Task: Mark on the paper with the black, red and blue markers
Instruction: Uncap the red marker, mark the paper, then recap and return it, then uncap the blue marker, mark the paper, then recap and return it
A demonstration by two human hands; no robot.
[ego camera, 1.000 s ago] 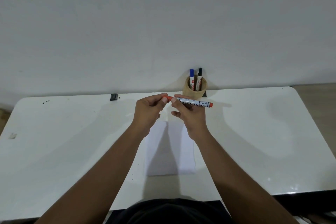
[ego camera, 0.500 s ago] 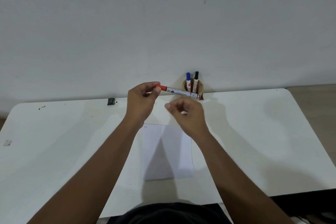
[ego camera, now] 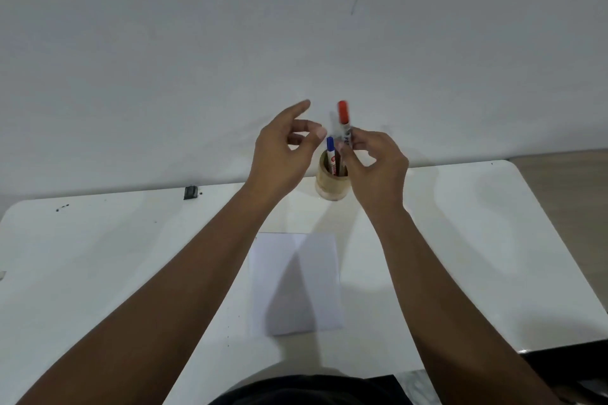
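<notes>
Here: white table under both arms; paper flat at near centre. Left hand loose, fingers spread, holding nothing. Right hand pinching red marker upright, cap up, over wooden cup at far edge. Blue marker inside cup; black marker hidden.

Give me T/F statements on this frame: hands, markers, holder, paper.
1. The right hand holds the red marker upright. True.
2. The left hand grips a marker. False: it is open and holds nothing.
3. The blue marker stands in the holder. True.
4. The paper lies in the holder. False: it lies flat on the table.
</notes>
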